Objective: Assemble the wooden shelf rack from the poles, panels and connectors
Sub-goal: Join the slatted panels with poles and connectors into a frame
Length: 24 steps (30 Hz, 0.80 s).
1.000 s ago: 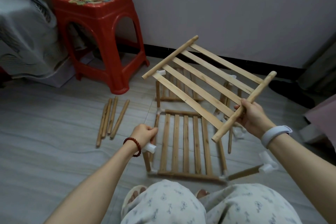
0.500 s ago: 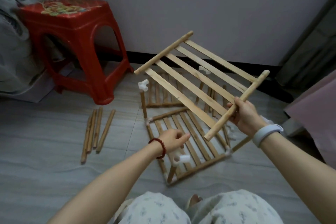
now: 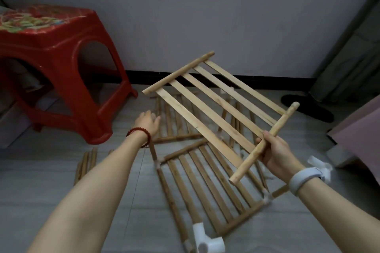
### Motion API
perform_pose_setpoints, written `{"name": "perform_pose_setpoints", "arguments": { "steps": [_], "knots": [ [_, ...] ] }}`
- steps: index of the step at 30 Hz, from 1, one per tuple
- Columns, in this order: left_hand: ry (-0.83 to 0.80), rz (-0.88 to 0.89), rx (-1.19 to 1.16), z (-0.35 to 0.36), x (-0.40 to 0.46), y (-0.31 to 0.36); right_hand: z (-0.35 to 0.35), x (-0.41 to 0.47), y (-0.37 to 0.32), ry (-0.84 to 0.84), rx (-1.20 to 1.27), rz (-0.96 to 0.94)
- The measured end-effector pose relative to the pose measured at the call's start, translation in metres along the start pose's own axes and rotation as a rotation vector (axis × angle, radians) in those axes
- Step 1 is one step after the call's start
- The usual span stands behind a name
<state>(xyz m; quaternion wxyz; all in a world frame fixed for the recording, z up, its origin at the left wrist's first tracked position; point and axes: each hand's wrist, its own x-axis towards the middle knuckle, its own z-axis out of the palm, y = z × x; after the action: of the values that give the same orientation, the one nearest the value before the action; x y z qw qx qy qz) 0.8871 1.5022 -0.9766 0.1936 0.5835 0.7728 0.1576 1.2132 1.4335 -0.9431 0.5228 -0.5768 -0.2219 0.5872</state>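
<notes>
Right hand (image 3: 274, 153) grips the near end rail of a slatted panel (image 3: 216, 107), held above the half-built rack (image 3: 205, 181) on the floor; left hand (image 3: 147, 122) reaches out, fingers relaxed. The panel looks light and stiff; best held by the rails

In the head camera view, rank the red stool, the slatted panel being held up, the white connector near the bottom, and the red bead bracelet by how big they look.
1. red stool
2. slatted panel, though held closer to the camera, so true size against the stool is unsure
3. white connector, also close to the camera
4. red bead bracelet
</notes>
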Motion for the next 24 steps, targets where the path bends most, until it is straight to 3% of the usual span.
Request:
{"name": "perform_pose_setpoints", "arguments": {
  "steps": [5, 11, 16, 21, 24],
  "knots": [
    [0.043, -0.132, -0.105, 0.000, -0.010, -0.025, 0.001, -0.001, -0.001, -0.018, -0.032, 0.011],
    [0.125, -0.339, -0.053, -0.007, -0.102, -0.068, 0.016, -0.031, -0.015, -0.098, -0.137, -0.016],
    [0.199, -0.547, -0.174, -0.021, -0.175, -0.102, 0.031, -0.064, -0.018, -0.219, -0.329, -0.053],
    [0.138, -0.414, -0.347, -0.022, -0.222, -0.118, 0.047, -0.080, -0.011, -0.331, -0.510, -0.133],
    [0.114, -0.349, -0.425, -0.020, -0.240, -0.119, 0.051, -0.080, 0.002, -0.315, -0.576, -0.163]
  ]
}}
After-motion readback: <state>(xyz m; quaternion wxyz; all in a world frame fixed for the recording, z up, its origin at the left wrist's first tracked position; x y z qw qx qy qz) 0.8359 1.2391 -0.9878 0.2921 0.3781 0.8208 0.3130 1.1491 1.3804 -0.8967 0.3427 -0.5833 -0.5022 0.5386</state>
